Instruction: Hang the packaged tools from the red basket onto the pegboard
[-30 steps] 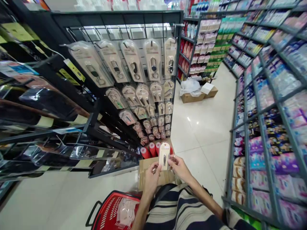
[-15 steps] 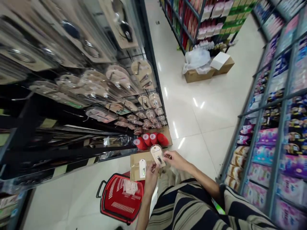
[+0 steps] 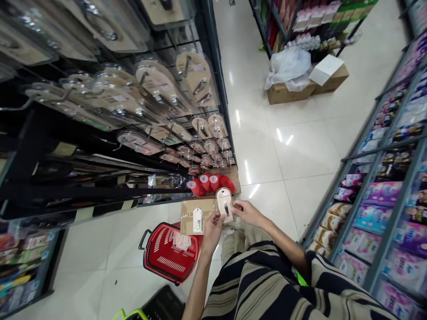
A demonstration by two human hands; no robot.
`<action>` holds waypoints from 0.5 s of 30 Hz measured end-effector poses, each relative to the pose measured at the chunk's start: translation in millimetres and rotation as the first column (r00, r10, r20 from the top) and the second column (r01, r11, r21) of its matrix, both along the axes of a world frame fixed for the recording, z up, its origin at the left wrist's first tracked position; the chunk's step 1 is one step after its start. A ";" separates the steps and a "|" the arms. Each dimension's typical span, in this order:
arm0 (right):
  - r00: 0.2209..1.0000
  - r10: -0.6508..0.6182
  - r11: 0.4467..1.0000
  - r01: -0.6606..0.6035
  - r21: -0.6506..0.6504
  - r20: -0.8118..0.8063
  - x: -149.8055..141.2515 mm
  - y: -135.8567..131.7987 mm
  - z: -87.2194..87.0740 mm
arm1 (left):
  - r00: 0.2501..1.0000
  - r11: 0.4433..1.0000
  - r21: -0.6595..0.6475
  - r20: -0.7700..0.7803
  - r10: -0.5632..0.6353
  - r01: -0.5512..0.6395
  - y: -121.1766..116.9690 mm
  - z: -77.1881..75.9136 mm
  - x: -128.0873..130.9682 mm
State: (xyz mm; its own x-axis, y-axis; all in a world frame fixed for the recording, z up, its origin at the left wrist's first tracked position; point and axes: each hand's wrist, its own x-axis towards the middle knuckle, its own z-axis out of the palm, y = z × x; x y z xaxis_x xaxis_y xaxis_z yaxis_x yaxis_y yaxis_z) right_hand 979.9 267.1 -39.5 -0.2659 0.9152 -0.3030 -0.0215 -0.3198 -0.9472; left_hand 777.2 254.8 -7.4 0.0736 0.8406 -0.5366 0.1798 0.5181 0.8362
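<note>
One small clipper pack (image 3: 224, 199) is held between the person's two bare hands near the centre of the view, its flat face turned up. Taking that pack as the middle of the clock, the left hand (image 3: 212, 230) pinches its lower edge from seven, thumb against fingers, and the right hand (image 3: 246, 213) has its fingertips drawn narrow at the edge by three. The step in hand appears to be looking the pack over, with both hands steadying it. A second pack (image 3: 197, 218) lies at eight on a cardboard box (image 3: 186, 222), and farther out that way is a red basket (image 3: 170, 252) with a pale packet (image 3: 182, 241) inside. Red bottles (image 3: 215, 181) sit near at eleven, below a rack (image 3: 215, 44) of hanging packs stretching up toward ten. The next move would seem to call for the left hand to keep its pinch while the right lets go or turns the pack; laying it down would want bare cardboard beside the second pack.
</note>
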 end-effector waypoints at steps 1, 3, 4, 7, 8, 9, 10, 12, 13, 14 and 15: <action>1.000 0.023 1.000 -0.023 0.002 0.015 -2.7 -2.5 -0.8 | 1.000 1.000 0.006 0.006 0.025 -0.025 -7.6 -3.5 -3.7; 0.996 0.091 0.996 -0.091 0.001 0.014 -10.4 -8.1 -1.0 | 0.997 0.997 0.031 0.012 0.073 -0.074 -25.6 -10.2 -12.4; 0.992 0.129 0.992 -0.129 -0.002 0.009 -15.3 -11.2 -0.6 | 0.995 0.995 0.042 0.015 0.095 -0.095 -35.4 -13.0 -17.2; 0.978 0.208 0.978 -0.208 -0.001 0.015 -32.7 -22.4 1.7 | 0.987 0.987 0.031 0.048 0.156 -0.157 -64.9 -18.4 -31.8; 0.976 0.217 0.976 -0.217 0.005 0.028 -38.9 -26.9 2.6 | 0.982 0.984 0.020 0.066 0.175 -0.177 -74.0 -19.3 -36.7; 0.974 0.223 0.975 -0.223 0.012 0.041 -45.1 -31.8 3.7 | 0.977 0.980 0.008 0.084 0.195 -0.197 -82.6 -20.0 -41.8; 0.973 0.225 0.974 -0.226 0.018 0.053 -51.4 -37.3 5.0 | 0.971 0.976 -0.003 0.099 0.218 -0.219 -90.6 -20.6 -46.9; 0.972 0.223 0.974 -0.225 0.020 0.073 -63.7 -50.5 7.8 | 0.961 0.968 -0.013 0.119 0.250 -0.250 -105.1 -22.1 -57.7; 0.972 0.217 0.976 -0.219 0.017 0.086 -69.9 -58.5 9.0 | 0.960 0.969 -0.014 0.129 0.248 -0.248 -111.8 -23.2 -63.2; 0.973 0.207 0.978 -0.209 0.010 0.099 -75.9 -67.4 10.0 | 0.961 0.971 -0.012 0.141 0.237 -0.237 -118.2 -24.7 -68.8; 0.973 0.198 0.980 -0.200 0.001 0.115 -81.6 -77.1 10.5 | 0.963 0.975 -0.007 0.156 0.220 -0.221 -124.5 -26.9 -74.4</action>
